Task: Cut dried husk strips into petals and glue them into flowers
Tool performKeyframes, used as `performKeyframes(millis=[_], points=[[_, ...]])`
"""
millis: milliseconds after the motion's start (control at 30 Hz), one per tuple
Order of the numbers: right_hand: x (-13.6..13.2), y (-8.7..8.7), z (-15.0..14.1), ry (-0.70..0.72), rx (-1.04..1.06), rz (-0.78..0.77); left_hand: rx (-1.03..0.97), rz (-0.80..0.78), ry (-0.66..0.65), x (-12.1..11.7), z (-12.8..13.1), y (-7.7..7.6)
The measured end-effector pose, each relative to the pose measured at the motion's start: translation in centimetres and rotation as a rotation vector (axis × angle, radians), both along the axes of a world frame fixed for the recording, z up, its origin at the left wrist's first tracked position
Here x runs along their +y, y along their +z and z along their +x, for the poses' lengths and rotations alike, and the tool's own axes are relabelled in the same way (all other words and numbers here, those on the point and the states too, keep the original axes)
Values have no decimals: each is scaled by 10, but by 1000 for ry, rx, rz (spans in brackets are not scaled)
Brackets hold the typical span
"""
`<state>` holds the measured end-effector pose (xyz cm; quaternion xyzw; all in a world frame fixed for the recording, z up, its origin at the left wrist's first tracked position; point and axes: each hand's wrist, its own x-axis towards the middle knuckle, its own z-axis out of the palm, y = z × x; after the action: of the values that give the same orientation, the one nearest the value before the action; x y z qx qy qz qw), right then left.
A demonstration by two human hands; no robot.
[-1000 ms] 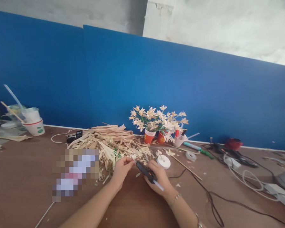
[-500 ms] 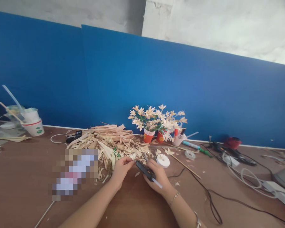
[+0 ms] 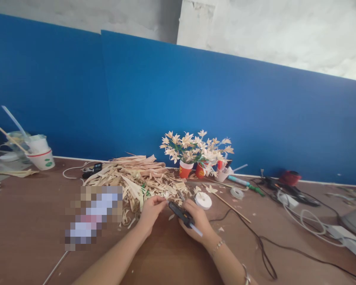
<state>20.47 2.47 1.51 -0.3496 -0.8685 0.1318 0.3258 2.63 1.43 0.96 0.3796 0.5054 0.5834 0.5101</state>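
Observation:
In my right hand point(image 3: 197, 219) is a black hot glue gun point(image 3: 180, 213), with a whitish glue stick point(image 3: 196, 230) poking out of its back end. Its nozzle points left, towards the fingertips of my left hand point(image 3: 151, 213). Those fingers are pinched together close to the nozzle; what they hold is too small to make out. Just beyond both hands lies a heap of dried pale husk strips point(image 3: 136, 174). A white roll of tape point(image 3: 203, 200) lies by my right knuckles.
Pale husk flowers point(image 3: 195, 148) stand in red paper cups point(image 3: 185, 171) at the back. A thin stick point(image 3: 233, 208) and a black cable point(image 3: 264, 253) lie to the right. A clear tape roll point(image 3: 237, 193) and a white power strip point(image 3: 348, 243) are further right. Far left stands a white cup point(image 3: 41, 159).

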Motion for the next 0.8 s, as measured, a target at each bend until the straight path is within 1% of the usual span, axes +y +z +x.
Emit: performKeyframes(millis=[200,400,633,800], points=[[-1,1,0,-7,8,-7,8,0,-17,-1,1,1],[-1,3,1,-18,25,5,37,1,-25,0,0,-2],[-1,3,1,-23,29,-19,14,-11,-55,-1,-1,-1],[-1,3,1,-21,29,-7,31,-10,-66,-1,-1,-2]])
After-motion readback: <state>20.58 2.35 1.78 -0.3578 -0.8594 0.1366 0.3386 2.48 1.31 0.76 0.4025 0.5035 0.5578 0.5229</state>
